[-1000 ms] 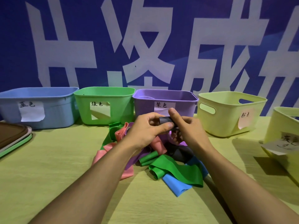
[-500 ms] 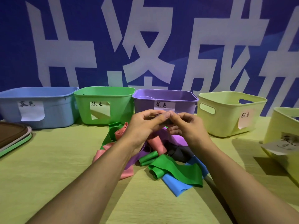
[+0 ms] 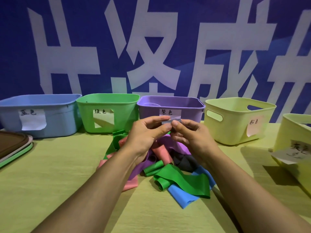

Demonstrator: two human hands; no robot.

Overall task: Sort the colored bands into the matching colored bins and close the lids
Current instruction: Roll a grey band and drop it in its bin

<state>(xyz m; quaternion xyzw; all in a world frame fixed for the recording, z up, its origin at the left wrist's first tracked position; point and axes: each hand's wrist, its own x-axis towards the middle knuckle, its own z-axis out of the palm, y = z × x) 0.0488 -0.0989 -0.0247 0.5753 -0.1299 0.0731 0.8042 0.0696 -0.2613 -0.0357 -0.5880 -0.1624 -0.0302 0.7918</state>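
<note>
My left hand (image 3: 146, 135) and my right hand (image 3: 191, 137) meet above the pile and together pinch a small grey band (image 3: 168, 122) between thumbs and fingers, in front of the purple bin (image 3: 188, 111). Under my hands lies a heap of bands: green (image 3: 183, 182), blue (image 3: 183, 197), pink (image 3: 162, 152), purple (image 3: 175, 145) and dark grey (image 3: 183, 161). Along the back stand a blue bin (image 3: 55, 118), a green bin (image 3: 124, 115), the purple bin and a pale yellow bin (image 3: 235, 125), each with a paper label.
A second pale yellow bin (image 3: 291, 132) with a loose label sits at the right edge. Stacked lids, brown on top of green (image 3: 11, 147), lie at the left edge. The yellow-green tabletop (image 3: 50, 174) runs to a blue banner wall behind the bins.
Both hands rose a little from the pile with the grey band, which is now pulled out between the fingertips in front of the purple bin's label.
</note>
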